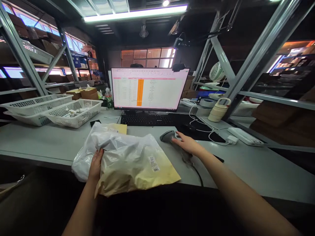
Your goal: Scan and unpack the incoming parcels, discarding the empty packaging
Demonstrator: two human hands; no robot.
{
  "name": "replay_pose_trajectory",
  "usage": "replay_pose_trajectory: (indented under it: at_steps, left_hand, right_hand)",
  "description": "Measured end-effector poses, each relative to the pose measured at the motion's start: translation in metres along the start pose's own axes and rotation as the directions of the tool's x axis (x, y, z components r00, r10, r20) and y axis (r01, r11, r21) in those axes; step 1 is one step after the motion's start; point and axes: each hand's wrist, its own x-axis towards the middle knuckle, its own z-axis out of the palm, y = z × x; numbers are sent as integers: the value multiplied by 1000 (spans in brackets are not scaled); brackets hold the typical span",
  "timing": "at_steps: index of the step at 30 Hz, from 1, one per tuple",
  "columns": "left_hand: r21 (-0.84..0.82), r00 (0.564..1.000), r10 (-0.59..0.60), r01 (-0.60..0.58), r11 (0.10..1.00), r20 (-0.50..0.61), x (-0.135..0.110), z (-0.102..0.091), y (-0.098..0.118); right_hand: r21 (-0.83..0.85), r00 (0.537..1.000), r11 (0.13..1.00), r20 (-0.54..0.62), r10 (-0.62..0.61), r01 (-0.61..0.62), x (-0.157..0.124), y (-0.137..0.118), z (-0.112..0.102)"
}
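Observation:
My left hand grips a yellow and whitish plastic mailing bag by its left edge, the thumb on top and the other fingers hidden. A small barcode label is stuck on its right part. Under and behind it lie another whitish plastic bag and a yellow envelope with a printed label. To the right, my right hand is closed around the neck of a grey barcode scanner, whose head points left above the desk. The scanner's handle and cable look slightly blurred below the hand.
A monitor showing a spreadsheet stands behind a black keyboard. White baskets sit at the left, near a bottle. At the right are a cream cup, white cables and a power strip. Metal frame posts flank the desk.

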Motion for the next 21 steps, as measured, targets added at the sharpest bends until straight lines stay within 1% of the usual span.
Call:
replay_pose_trajectory:
  at_steps: [1,2,3,4,6,8,9,10,12,14,17,19,21]
  left_hand:
    - [48,999,2,0,999,-50,-3,5,-2]
    - [88,997,-5,12,996,-79,-6,10,-4]
    - [115,996,-21,31,993,-86,-10,14,-6]
    - [129,997,-38,47,991,-68,-14,17,-7]
    - [141,998,-56,60,988,-32,-23,21,-6]
    - [158,998,-57,59,986,-17,-31,20,-2]
    - [169,999,-52,53,984,-8,-36,18,0]
    - [182,999,-47,45,982,9,-40,16,4]
    - [226,998,-34,19,974,61,-50,13,10]
    - [281,993,-32,-2,960,117,-58,12,15]
    - [342,985,0,-59,938,170,-67,16,23]
    - [398,976,79,-156,904,202,-72,22,29]
    - [503,953,187,-286,816,239,-77,31,33]
  right_hand:
    - [-64,996,996,-53,-72,69,-5,-5,-2]
    - [-122,982,980,-88,-169,158,-10,-14,-3]
    - [-161,955,952,-99,-279,261,-16,-25,-2]
    - [-171,919,915,-88,-384,366,-22,-38,0]
    - [-120,835,831,-30,-549,543,-36,-68,8]
    - [-72,749,746,45,-661,662,-50,-97,16]
    - [-57,715,713,84,-694,698,-56,-109,19]
    - [-47,689,690,129,-713,723,-63,-120,21]
    - [-34,661,670,213,-720,741,-72,-137,21]
    - [-15,654,677,274,-705,736,-79,-147,19]
    - [52,653,700,319,-687,712,-87,-150,18]
    - [58,647,701,337,-684,711,-92,-147,20]
    - [6,648,695,356,-673,719,-98,-142,23]
